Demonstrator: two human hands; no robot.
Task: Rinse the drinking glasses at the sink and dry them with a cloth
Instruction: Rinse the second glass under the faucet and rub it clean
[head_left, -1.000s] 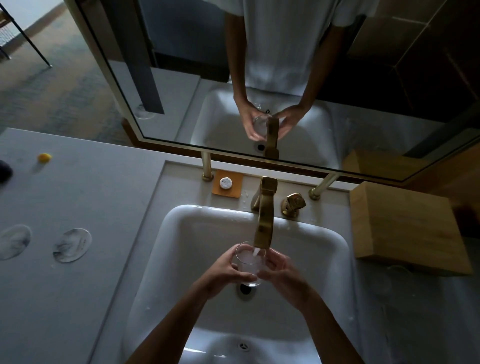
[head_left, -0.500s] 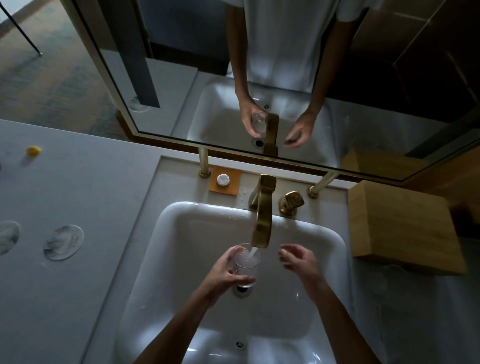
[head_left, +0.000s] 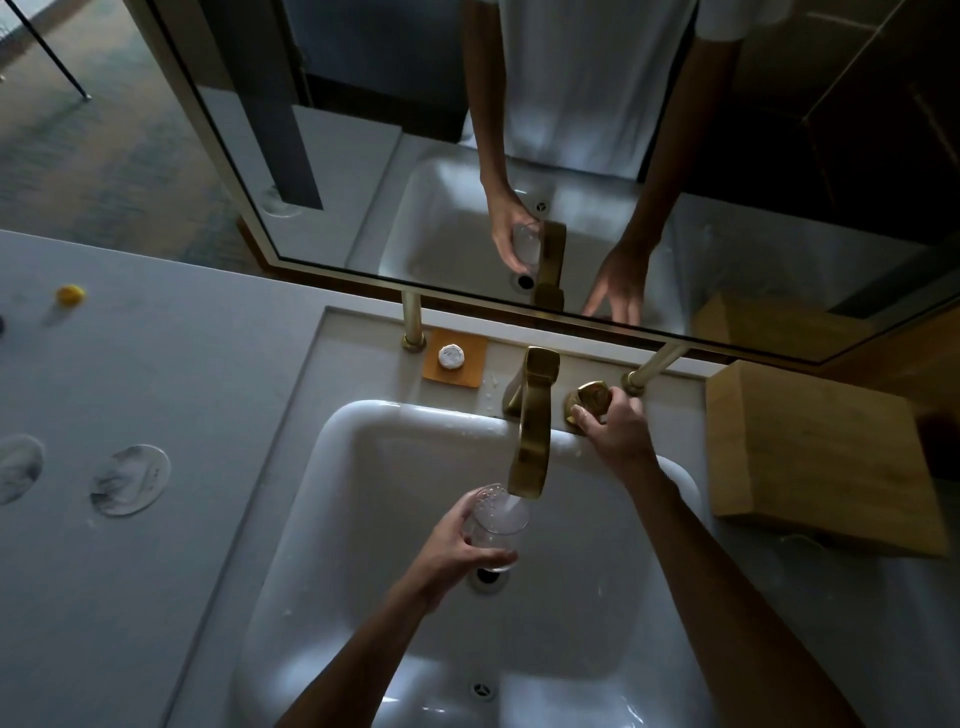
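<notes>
**Basin crowded at centre, counter open to the left**

The brass spout (head_left: 531, 431) arched over the middle of the white sink (head_left: 363, 457), with the glass (head_left: 496, 522) directly under its tip, blocking the centre. Bowl space lay free left of them. Behind, the mirror (head_left: 363, 156) and its two posts closed off the back. A wooden box (head_left: 810, 452) walled the right side. The grey counter (head_left: 182, 389) lay open, apart from two round coasters (head_left: 130, 480).

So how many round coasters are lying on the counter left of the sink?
2. One coaster lies nearer the sink; the other coaster sits further left, cut by the frame edge. More may lie out of view.
</notes>
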